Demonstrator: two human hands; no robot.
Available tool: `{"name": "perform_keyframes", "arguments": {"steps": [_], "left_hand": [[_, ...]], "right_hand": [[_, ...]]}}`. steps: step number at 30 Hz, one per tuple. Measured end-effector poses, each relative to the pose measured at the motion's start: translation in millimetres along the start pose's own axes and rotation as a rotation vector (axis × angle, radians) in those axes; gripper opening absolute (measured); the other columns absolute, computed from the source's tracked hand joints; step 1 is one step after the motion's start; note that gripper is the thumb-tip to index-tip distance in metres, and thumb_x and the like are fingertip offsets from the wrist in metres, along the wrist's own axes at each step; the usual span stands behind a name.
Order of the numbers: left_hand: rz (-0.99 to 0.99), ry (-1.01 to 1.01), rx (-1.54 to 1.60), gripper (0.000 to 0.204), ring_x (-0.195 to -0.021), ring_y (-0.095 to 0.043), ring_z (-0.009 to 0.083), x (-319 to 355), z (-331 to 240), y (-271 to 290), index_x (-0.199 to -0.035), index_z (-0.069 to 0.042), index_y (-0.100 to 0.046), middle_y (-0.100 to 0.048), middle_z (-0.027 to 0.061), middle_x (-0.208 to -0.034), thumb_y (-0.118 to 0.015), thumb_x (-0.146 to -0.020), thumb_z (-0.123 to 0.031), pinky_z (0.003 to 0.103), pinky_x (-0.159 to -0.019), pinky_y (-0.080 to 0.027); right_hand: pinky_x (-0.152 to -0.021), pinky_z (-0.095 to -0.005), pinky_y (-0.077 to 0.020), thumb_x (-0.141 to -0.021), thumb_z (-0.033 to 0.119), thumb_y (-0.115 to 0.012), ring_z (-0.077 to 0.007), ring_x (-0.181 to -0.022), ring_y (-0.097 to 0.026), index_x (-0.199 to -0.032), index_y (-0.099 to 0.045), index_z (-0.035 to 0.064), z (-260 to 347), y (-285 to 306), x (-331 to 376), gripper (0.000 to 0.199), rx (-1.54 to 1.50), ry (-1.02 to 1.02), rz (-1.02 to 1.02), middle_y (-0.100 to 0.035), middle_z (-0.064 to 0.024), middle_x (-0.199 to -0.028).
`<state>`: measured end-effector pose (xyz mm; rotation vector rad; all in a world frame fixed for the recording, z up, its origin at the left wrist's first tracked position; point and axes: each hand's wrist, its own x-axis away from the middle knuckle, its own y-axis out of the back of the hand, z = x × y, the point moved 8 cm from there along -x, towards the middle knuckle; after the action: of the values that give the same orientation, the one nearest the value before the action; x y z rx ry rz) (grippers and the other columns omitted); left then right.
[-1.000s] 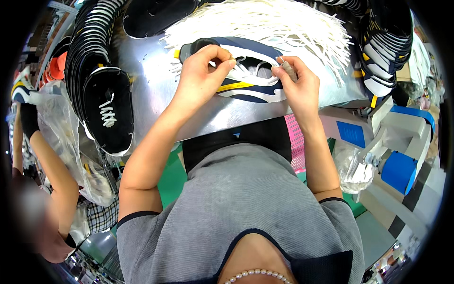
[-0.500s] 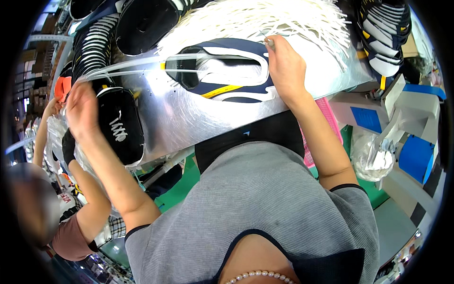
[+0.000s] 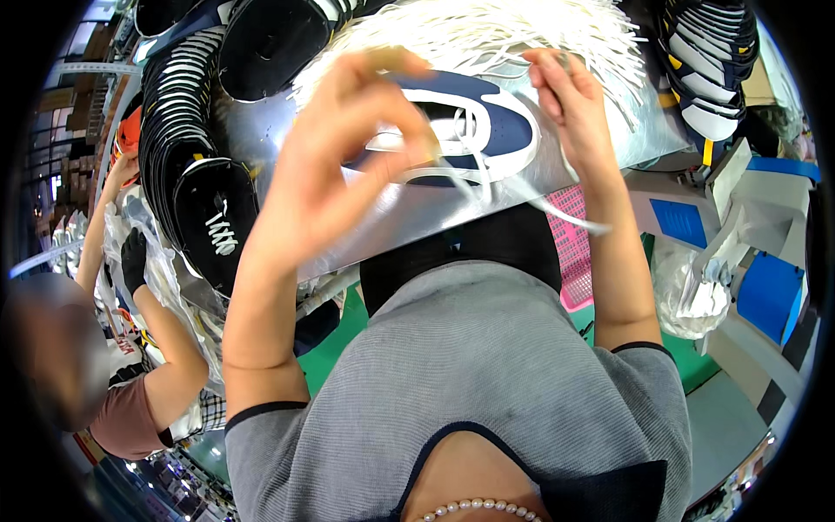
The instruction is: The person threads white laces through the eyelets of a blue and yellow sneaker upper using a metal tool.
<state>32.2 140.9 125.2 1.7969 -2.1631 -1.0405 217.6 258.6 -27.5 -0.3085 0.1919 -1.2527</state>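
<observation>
A navy and white shoe upper (image 3: 513,130) lies on the metal table (image 3: 317,248), its toe to the right. White shoelace (image 3: 474,143) passes through the toe end of its opening, with blurred loose ends trailing toward the near side. My left hand (image 3: 335,161) hovers over the upper's left part and hides it. Its fingers look spread, though motion smears them, and lace hangs close to the thumb. Beyond the toe, my right hand (image 3: 574,109) is closed in a pinch; a small greyish thing shows at its fingertips, too little to name.
A heap of white laces (image 3: 478,30) covers the table's far side. Nested dark shoe uppers (image 3: 178,100) stand at left, more uppers (image 3: 709,70) at far right. A pink perforated basket (image 3: 574,248) sits below the edge. A co-worker's gloved hand (image 3: 133,259) is at left.
My left hand has swept right from the far left to above the upper. My right hand has shifted right. The upper lies farther right, and the long lace strands no longer stretch leftward.
</observation>
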Motion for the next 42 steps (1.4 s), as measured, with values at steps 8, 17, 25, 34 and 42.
{"name": "perform_keyframes", "arguments": {"steps": [8, 17, 25, 34, 42], "left_hand": [[-0.112, 0.027, -0.171, 0.011, -0.090, -0.063, 0.0305, -17.3, 33.7, -38.2, -0.089, 0.000, -0.066, -0.063, 0.0124, -0.103, -0.073, -0.083, -0.005, 0.037, -0.080, -0.051], [0.060, 0.737, 0.072, 0.046, -0.104, -0.065, 0.0225, 59.5, 127.2, -44.6, -0.125, 0.005, -0.061, -0.066, 0.0155, -0.123, -0.059, -0.102, -0.034, 0.029, -0.094, -0.049], [-0.214, 0.902, 0.446, 0.027, -0.069, -0.066, 0.0104, 46.2, 129.8, -63.4, -0.096, 0.000, -0.073, -0.072, 0.0060, -0.082, -0.077, -0.088, -0.025, 0.024, -0.065, -0.051], [-0.382, 0.576, 0.278, 0.019, -0.072, -0.066, 0.0092, 46.8, 117.6, -59.6, -0.099, 0.002, -0.071, -0.072, 0.0042, -0.088, -0.079, -0.084, -0.008, 0.023, -0.064, -0.053], [-0.383, 0.602, 0.303, 0.019, -0.073, -0.066, 0.0089, 48.0, 111.3, -57.4, -0.098, 0.002, -0.071, -0.072, 0.0044, -0.086, -0.079, -0.085, -0.009, 0.023, -0.066, -0.053]], "right_hand": [[-0.069, -0.0200, -0.0460, -0.091, 0.015, -0.072, -0.0030, -0.077, -0.056, -0.100, -0.072, 0.0018, -11.2, -59.9, 44.1, 0.016, 0.071, -0.073, 0.197, -0.065, 0.0034, -0.085], [-0.070, -0.0196, -0.0470, -0.088, 0.007, -0.074, -0.0069, -0.077, -0.057, -0.115, -0.063, 0.0014, -31.3, -53.3, 28.8, 0.030, 0.157, -0.023, -0.018, -0.064, -0.0003, -0.087], [-0.077, -0.0368, -0.0542, -0.081, 0.015, -0.076, -0.0288, -0.084, -0.070, -0.115, -0.062, 0.0024, -37.2, -54.5, 39.3, 0.039, 0.457, -0.055, -0.022, -0.072, -0.0166, -0.094], [-0.078, -0.0407, -0.0527, -0.089, 0.024, -0.069, -0.0340, -0.084, -0.069, -0.112, -0.059, 0.0010, -9.7, -69.2, 51.0, 0.034, 0.650, 0.105, 0.080, -0.070, -0.0165, -0.092], [-0.065, -0.0404, -0.0505, -0.093, 0.015, -0.062, -0.0316, -0.069, -0.067, -0.088, -0.062, 0.0007, 5.2, -58.8, 54.2, 0.015, 0.664, 0.158, 0.179, -0.067, -0.0147, -0.073]]}}
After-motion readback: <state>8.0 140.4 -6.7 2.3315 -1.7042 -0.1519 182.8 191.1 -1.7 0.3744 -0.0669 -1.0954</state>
